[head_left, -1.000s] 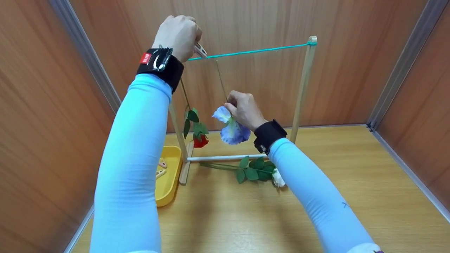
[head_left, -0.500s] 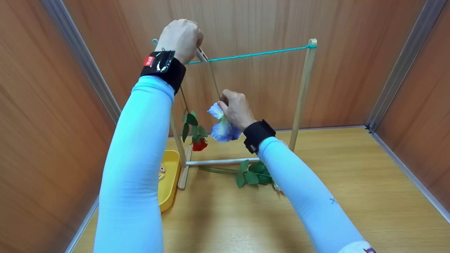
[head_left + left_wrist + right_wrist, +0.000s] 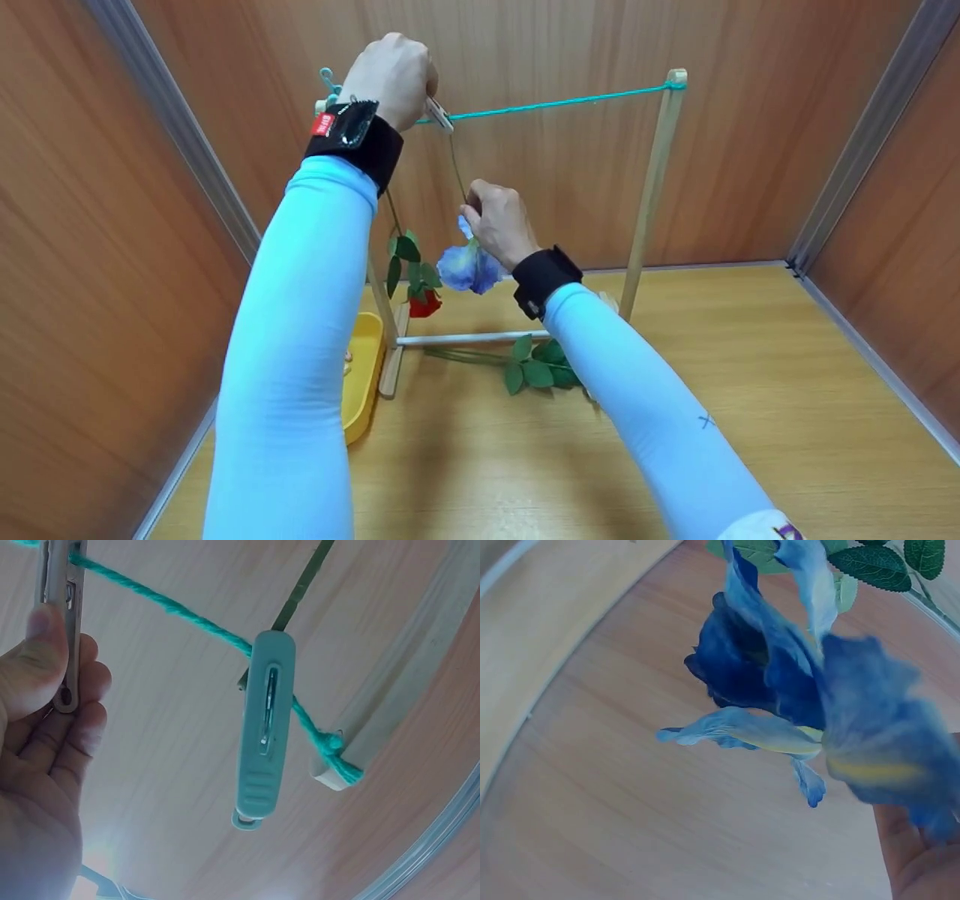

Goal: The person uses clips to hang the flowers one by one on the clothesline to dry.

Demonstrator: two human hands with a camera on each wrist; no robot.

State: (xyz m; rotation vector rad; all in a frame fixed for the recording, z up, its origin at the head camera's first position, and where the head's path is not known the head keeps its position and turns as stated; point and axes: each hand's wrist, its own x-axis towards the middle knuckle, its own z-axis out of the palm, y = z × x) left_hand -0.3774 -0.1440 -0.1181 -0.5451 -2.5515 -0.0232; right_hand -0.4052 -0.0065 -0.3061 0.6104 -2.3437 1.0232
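My left hand [image 3: 394,79] pinches a pale clothespin [image 3: 439,115] at the teal string [image 3: 555,106]. In the left wrist view the clothespin [image 3: 66,637] sits across the string, held between thumb and fingers. Below it, my right hand [image 3: 502,221] pinches the thin stem of a blue iris [image 3: 469,268], its bloom hanging downward. The stem's upper end meets the clothespin's tip; I cannot tell whether the pin clamps it. To the left, a red rose [image 3: 425,304] hangs head down. A teal clothespin [image 3: 266,727] clips a green stem to the string.
The string runs between wooden posts [image 3: 654,187] joined low by a white bar [image 3: 472,338]. A leafy stem [image 3: 536,373] lies on the table, its far end behind my right arm. A yellow tray [image 3: 364,375] with clothespins stands left, partly behind my left arm. Wood panels surround the table.
My right hand has moved left and slightly up with the iris, bringing its stem end to the clothespin. My left hand stays at the string, with the clothespin now over it.
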